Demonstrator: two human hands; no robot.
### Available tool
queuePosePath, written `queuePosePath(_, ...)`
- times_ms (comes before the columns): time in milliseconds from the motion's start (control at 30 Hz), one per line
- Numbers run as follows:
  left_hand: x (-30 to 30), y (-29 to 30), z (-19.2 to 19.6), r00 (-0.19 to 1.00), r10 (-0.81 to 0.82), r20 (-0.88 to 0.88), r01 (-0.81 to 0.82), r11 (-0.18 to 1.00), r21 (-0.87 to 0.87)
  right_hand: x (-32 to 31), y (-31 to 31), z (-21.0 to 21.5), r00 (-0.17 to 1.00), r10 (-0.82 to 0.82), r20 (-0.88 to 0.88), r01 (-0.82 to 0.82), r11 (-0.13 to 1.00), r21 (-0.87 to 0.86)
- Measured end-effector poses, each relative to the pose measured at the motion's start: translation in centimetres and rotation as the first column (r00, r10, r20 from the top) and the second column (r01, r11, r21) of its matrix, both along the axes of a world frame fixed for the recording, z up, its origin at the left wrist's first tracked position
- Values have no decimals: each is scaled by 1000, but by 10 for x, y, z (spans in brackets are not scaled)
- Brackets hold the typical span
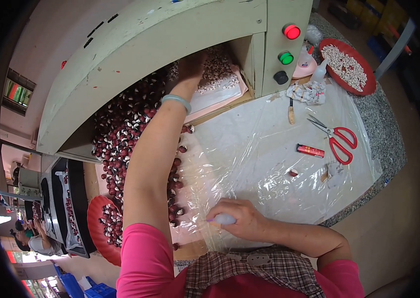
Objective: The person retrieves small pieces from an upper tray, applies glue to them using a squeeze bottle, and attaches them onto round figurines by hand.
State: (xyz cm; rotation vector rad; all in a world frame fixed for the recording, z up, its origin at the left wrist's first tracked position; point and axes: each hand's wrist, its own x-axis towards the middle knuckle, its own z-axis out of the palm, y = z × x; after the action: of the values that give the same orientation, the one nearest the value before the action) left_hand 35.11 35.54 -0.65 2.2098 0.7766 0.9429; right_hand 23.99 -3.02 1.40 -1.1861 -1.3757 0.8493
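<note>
Head view: left hand [191, 67] under machine housing [145, 44]

Dark red-and-white seeds [120, 134] lie heaped under the machine housing.

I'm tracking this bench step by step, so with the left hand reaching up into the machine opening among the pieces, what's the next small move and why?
Probably draw the left hand back toward the body, sweeping a few pale speckled pieces down onto the plastic sheet. It already rests on that pile inside the machine opening, while the right hand waits by the body, closed around a small white object.
</note>
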Motion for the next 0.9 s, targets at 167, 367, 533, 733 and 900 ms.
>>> queuePosePath(167,-45,-69,56,920,87,383,297,485,-823,20,-1,8,962,-246,-115,241,969,-56)
queuePosePath(367,-125,-174,52,841,54,538,523,176,-834,54,7,14,664,-545,-511,495,833,-246)
queuePosePath(533,-172,-267,29,965,-169,201,259,731,-631,58,21,3,570,-513,-642,529,827,-191)
queuePosePath(733,-190,-306,15,967,-210,-143,226,968,111,43,17,-11,618,-546,-565,480,832,-278)
queuePosePath(900,-201,-313,15,932,-170,-320,255,935,247,42,15,-13,625,-525,-578,496,839,-226)
